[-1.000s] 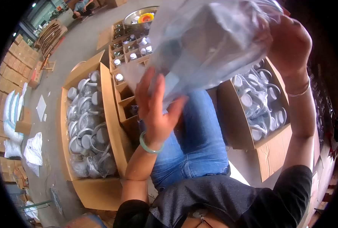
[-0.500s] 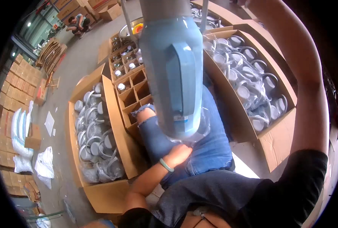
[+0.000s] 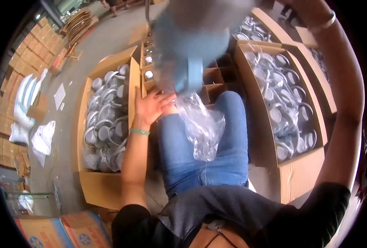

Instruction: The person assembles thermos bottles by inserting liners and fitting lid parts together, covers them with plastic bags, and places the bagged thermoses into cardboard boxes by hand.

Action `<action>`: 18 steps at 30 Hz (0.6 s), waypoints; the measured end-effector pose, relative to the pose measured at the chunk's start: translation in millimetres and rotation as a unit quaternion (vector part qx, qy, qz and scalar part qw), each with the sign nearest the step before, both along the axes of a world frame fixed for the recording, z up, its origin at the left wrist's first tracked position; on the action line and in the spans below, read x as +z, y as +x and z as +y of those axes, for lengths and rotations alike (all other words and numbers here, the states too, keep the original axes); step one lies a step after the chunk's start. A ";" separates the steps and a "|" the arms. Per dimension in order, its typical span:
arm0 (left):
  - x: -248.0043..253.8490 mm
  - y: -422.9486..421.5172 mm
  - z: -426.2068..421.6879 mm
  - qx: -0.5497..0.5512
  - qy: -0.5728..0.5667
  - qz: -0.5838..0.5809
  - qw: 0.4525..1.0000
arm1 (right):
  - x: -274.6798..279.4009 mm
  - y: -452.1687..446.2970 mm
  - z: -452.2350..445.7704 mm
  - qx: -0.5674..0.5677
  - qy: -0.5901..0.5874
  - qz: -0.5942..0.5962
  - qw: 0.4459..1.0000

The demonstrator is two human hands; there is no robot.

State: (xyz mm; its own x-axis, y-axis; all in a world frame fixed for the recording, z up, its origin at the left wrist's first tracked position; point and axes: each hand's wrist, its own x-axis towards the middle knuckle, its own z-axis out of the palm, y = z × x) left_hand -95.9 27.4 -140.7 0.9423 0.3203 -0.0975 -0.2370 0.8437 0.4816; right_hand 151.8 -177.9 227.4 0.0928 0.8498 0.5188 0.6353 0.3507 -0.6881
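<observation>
A large blue vessel with a handle (image 3: 189, 74) and a grey upper part, blurred by motion, fills the top centre. Clear plastic film (image 3: 202, 128) hangs from its lower end over the lap. My left hand (image 3: 152, 105) is beside the vessel's lower end with its fingers spread. My right hand (image 3: 309, 10) is at the top right edge, its fingers mostly out of frame, so what it holds is hidden.
Open cartons of grey-lidded, plastic-wrapped items stand on the left (image 3: 82, 144) and right (image 3: 278, 161). A divided carton (image 3: 212, 76) with white-capped bottles is ahead. White sacks (image 3: 24, 103) and stacked boxes (image 3: 30, 49) are far left; printed cartons (image 3: 63, 231) lie bottom left.
The vessel has moved up and tilted, leaving the film hanging below it. My left hand has risen from the vessel's base and opened. The view has shifted.
</observation>
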 end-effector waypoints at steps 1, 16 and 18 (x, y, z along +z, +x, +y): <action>-6.9 16.4 12.6 -0.067 -0.049 -0.116 0.990 | -9.4 -5.3 -0.1 0.020 -0.045 -0.027 0.998; -15.3 103.1 7.0 0.185 0.157 0.050 0.969 | -297.2 -64.8 -50.8 0.175 -0.168 -0.063 0.968; 1.5 93.5 -5.9 0.159 0.155 0.049 0.974 | -294.6 -73.6 -42.9 0.137 -0.129 -0.062 0.980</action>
State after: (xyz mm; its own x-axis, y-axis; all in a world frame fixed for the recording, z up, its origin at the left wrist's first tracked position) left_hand -2.4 21.5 -139.3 0.7817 0.6227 -0.0339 -0.4032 0.5461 0.7343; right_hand 78.3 -220.7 -67.2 -0.2077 0.9386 0.2754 0.6257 0.3439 -0.7002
